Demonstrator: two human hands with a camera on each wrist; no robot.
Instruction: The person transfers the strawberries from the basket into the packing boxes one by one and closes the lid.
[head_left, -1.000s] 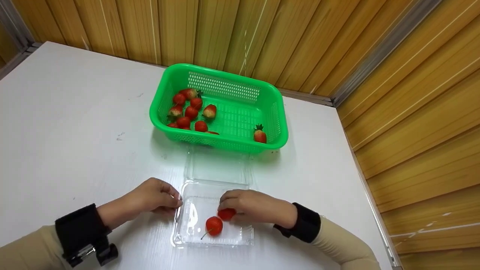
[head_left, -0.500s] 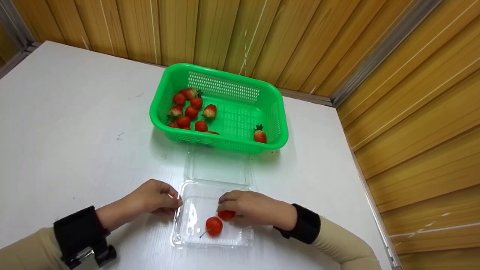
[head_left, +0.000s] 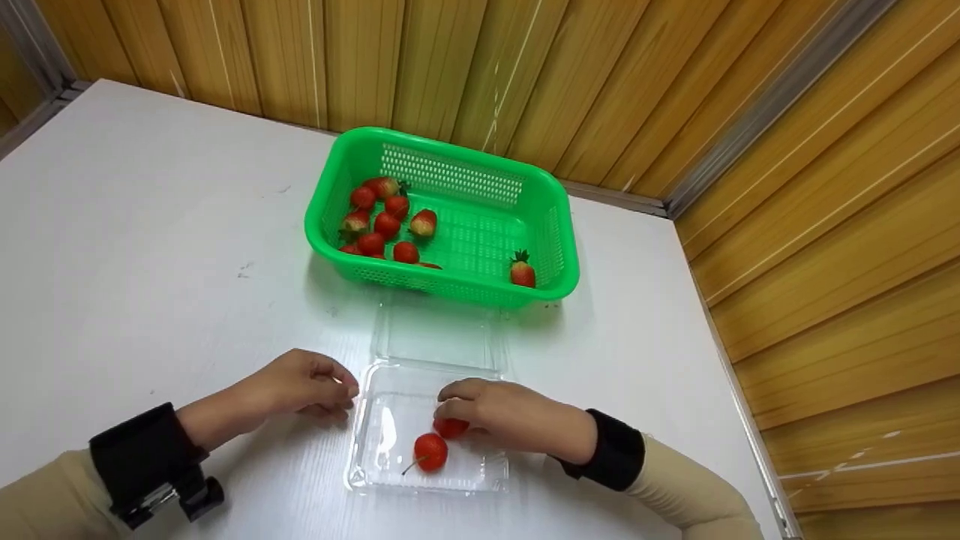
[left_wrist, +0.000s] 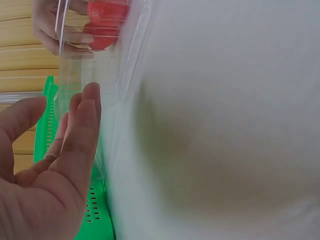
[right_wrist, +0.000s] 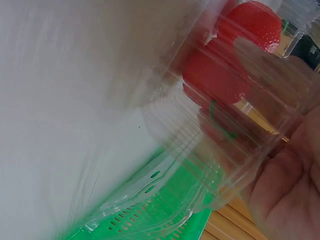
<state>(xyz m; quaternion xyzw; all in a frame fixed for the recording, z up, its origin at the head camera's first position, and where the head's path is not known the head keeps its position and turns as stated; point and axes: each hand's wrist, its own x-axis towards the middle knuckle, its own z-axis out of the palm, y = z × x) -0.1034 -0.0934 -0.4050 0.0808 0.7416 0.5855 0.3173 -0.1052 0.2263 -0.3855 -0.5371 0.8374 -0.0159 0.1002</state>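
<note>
Okay, right hand [head_left: 499,411], lower centre of the head view: fingers curled down over a red cherry [head_left: 451,429], pinching it between thumb and fingers, seen through clear plastic in the right wrist view. That cherry sits inside a clear plastic container [head_left: 405,405], lower middle of the frame, towards its right side. Second cherry [head_left: 430,452] in there too, just below and left of the held one, near or touching, can't tell; thin stem points lower left. Left hand [head_left: 307,382], left of the container: holds nothing, fingers nearly straight and close together, thumb well apart in the left wrist view; fingertips right by the container's left edge, contact can't be told. Container's flat lid [head_left: 439,334] lies folded back above the base in the frame, its far end meeting the green basket [head_left: 465,282] at upper centre. Basket has a cluster of strawberries and round red fruits at its left end, plus a lone strawberry [head_left: 523,274] with leafy top at lower right inside. White table [head_left: 187,225] under everything; wood-look panels [head_left: 285,60] along top and right. Black wristbands [head_left: 616,450] on both arms, beige sleeves [head_left: 690,480].
</note>
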